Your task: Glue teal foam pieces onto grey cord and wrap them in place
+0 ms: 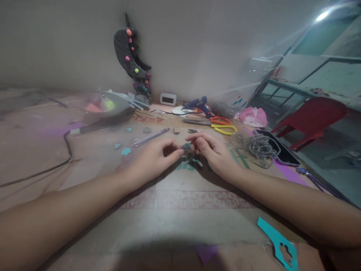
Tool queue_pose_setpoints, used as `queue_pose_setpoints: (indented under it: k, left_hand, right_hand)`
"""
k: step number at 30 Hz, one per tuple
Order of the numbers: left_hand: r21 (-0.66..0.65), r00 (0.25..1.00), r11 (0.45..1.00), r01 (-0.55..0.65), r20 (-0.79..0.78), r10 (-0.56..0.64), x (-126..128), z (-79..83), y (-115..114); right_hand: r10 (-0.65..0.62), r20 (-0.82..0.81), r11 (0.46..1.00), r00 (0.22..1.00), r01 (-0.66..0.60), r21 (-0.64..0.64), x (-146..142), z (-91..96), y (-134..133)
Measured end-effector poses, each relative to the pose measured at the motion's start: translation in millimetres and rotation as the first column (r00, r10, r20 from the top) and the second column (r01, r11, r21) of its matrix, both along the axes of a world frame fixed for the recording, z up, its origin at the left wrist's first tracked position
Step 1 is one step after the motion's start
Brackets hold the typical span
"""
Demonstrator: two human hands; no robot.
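Note:
Over the middle of the board, my left hand [158,160] pinches a small dark grey-green piece [187,148] between thumb and fingers. It looks like bunched yarn, but is too blurred to name exactly. Curled at the piece's right side, my right hand [216,152] has its fingertips closed on it. A loose tangle of grey yarn [258,148] lies right of my right hand. Beyond the hands are a pen [150,137] and scissors with red handles [221,120] and with yellow handles [225,130]. Turquoise foam cut-outs, including a flower [126,151], lie left of my left hand.
Along the wall stand a yarn-wrapped crescent [124,51] with coloured dots, a white clock [168,99] and a blue glue gun [199,105]. A phone [278,146] lies at the right edge. A turquoise foam sheet scrap [270,233] is near front right. A red chair [316,116] stands beyond.

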State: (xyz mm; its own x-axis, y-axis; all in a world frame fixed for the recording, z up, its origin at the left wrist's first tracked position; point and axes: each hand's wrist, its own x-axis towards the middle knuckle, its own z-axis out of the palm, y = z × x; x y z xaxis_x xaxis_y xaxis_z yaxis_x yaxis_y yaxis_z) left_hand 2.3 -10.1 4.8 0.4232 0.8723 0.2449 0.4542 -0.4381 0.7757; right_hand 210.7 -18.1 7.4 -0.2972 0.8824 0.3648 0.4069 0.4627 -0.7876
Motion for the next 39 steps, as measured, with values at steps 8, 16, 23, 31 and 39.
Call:
queue_pose_setpoints:
  k: [8, 16, 23, 31, 39]
  left_hand:
    - [-0.122, 0.998, 0.992, -0.035, 0.056, 0.042, -2.1, -2.9, 4.0]
    - [-0.17, 0.993, 0.984, -0.049, 0.099, 0.067, -1.3, -8.4, 8.6]
    - [-0.188, 0.991, 0.982, -0.03, 0.119, 0.053, -1.5, -10.1, 9.0]
    - [-0.179, 0.993, 0.983, -0.039, 0.1, 0.057, -1.7, -11.4, 10.0]
    - [-0.161, 0.994, 0.986, -0.037, 0.092, 0.052, -1.5, -10.0, 10.8]
  right_hand:
    - [-0.113, -0.198, 0.993, 0.974, 0.118, 0.015, 2.8, 0.4, 8.3]
    - [-0.103, -0.18, 0.993, 0.978, 0.089, -0.082, 1.3, 1.9, 7.2]
    - [-0.018, -0.125, 0.999, 0.992, 0.014, -0.039, 2.0, 0.5, 4.7]
    - [0.016, -0.155, 1.0, 0.988, -0.015, 0.007, 3.3, -7.0, 7.4]
    - [-0.069, -0.105, 0.995, 0.992, 0.076, 0.063, 3.1, -2.7, 6.9]
